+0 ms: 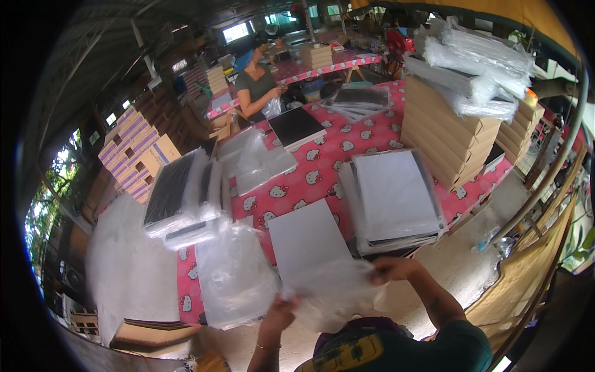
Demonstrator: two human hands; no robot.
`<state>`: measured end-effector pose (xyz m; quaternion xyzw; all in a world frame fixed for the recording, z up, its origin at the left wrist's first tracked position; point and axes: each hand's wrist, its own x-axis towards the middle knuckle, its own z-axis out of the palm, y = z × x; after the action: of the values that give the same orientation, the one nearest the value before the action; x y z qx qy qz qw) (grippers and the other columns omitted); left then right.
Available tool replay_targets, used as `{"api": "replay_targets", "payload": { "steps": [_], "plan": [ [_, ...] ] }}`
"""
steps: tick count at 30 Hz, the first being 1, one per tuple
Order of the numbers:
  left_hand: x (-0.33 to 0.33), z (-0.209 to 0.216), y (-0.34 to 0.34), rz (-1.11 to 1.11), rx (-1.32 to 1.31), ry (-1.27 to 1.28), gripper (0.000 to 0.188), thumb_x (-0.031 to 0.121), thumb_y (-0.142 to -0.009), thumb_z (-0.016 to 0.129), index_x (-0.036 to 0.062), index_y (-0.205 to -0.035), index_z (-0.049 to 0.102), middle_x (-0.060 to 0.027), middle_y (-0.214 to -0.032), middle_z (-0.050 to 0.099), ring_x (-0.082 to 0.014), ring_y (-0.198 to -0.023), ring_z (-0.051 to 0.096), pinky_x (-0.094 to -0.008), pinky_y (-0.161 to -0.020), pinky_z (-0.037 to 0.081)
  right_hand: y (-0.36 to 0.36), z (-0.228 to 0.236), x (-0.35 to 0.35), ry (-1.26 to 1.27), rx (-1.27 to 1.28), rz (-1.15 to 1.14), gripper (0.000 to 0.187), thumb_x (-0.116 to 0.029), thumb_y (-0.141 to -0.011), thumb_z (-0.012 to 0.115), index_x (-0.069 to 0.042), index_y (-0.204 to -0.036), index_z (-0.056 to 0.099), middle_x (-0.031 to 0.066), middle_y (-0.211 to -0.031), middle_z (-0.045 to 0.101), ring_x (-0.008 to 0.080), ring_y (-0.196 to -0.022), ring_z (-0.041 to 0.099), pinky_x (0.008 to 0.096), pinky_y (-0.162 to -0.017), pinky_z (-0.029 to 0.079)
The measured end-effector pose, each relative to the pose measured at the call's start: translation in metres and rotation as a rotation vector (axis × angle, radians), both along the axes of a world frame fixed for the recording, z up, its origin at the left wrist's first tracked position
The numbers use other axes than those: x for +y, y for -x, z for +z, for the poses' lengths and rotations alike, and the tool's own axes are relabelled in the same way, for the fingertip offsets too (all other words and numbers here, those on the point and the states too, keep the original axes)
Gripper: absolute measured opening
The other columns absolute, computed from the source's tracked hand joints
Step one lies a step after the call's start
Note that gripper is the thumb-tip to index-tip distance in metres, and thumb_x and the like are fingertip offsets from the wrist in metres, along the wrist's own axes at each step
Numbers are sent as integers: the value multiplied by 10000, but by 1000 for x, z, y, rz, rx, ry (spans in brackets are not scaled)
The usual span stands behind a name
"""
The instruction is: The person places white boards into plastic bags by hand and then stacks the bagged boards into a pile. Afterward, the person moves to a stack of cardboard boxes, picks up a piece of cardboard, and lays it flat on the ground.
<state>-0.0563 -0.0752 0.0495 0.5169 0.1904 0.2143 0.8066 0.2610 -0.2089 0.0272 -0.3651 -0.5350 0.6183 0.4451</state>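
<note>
A clear plastic bag (pixel 338 282), blurred by motion, stretches between my two hands over the near edge of the table. My left hand (pixel 281 313) pinches its left side, and my right hand (pixel 392 271) grips the right side. A white rectangular board (pixel 307 239) lies flat just beyond, its near end covered by the bag; whether it is inside the bag cannot be made out. Left of the board lies a pile of empty clear bags (pixel 232 276). To its right, near my right hand, sits a stack of bagged white and black panels (pixel 396 195).
A pink patterned cloth covers the table (pixel 316 177). Bagged black panels (pixel 180 189) are stacked at the left. Tall brown cartons (pixel 446 130) topped with plastic-wrapped packs (pixel 477 59) stand at the right. Across the table, a person (pixel 255 87) handles plastic beside a black panel (pixel 296 127).
</note>
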Motion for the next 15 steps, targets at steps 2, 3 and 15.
{"api": "replay_targets", "payload": {
  "steps": [2, 3, 15],
  "plan": [
    [-8, 41, -17, 208, -61, 210, 400, 317, -902, 599, 10, -1156, 564, -117, -1004, 645, -167, -889, 617, -304, -766, 500, 3, 2, -8, 3, -330, 27, 256, -277, -937, 554, -38, -894, 635, 27, -795, 613, 103, -784, 552, 282, -734, 457],
    [-12, 52, -23, 311, -95, 319, 412, 329, -897, 606, 6, -1151, 567, -112, -978, 653, -162, -883, 617, -301, -762, 499, 1, -6, -10, 2, -307, 34, 243, -254, -939, 551, -28, -933, 638, 29, -822, 621, 97, -806, 549, 278, -741, 452],
    [-3, 5, 3, 209, -346, 386, 188, 149, -909, 550, 28, -1050, 578, -79, -964, 632, -189, -935, 615, -336, -811, 493, 21, -31, -10, 196, -340, 174, 391, -350, -858, 644, -64, -1120, 590, 38, -936, 638, 185, -860, 599, 336, -813, 483]
  ]
}}
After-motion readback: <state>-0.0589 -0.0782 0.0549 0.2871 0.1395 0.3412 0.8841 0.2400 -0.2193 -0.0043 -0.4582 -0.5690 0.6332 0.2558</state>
